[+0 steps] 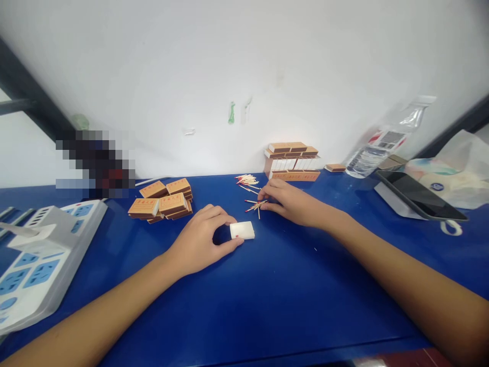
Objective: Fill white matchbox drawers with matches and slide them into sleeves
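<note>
My left hand (202, 239) rests on the blue table (267, 295) and pinches a small white matchbox tray (242, 230) between thumb and fingers. My right hand (288, 200) lies further back, its fingertips closed on a few red-tipped matches (255, 206) on the table. A loose heap of matches (246, 180) lies just behind them. A pile of orange matchboxes (164, 201) sits to the left of my left hand.
A stack of matchboxes and white trays (292, 162) stands against the white wall. A tilted plastic water bottle (382, 145), a dark tablet (420, 196) and a plastic bag (458, 168) are at right. White power strips (38, 255) lie at left.
</note>
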`<state>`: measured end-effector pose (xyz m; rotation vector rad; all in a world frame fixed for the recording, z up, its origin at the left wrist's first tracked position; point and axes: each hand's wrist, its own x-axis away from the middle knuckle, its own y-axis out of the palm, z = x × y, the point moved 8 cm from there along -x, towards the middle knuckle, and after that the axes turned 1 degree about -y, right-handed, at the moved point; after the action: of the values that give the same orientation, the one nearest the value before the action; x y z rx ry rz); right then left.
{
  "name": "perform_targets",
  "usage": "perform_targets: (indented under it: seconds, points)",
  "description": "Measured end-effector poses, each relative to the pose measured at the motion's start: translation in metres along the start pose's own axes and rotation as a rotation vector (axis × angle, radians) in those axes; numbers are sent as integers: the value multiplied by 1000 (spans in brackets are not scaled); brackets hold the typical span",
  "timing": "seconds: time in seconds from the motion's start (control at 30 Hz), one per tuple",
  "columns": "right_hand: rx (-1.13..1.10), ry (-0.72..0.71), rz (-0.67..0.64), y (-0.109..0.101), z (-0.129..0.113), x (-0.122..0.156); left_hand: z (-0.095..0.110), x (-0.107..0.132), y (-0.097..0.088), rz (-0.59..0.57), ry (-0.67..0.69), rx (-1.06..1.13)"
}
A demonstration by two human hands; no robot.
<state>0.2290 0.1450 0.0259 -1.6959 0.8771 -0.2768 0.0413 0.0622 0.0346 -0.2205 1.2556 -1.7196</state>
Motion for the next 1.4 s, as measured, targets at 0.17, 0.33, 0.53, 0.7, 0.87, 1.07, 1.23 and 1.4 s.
perform_targets:
  seconds: [0.17,0.33,0.53,0.7,0.87,1.07,1.23,1.4]
  points:
    - [12,39,5,-10,7,5,0,1,0,1,1,-2]
    - [-17,63,-39,-5,10,4,0,2,-1,0,-4,-3]
    - [3,95,-26,-11,2,6,1,1,-2,4,2,-8]
    - [11,57,20,-18,-17,8,-1,1,-3,40,-15,-40]
    - [112,45,-1,-13,-31,8,-6,1,-5,75,-47,-52]
    - [169,43,-19,-7,-22,9,-7,3,-5,79,-39,-54]
    - [132,5,32,-14,-30,7,-6,3,-4,73,-40,-60]
    - [-73,-86,79,-13,-66,8,-4,2,-2,61,-39,-59]
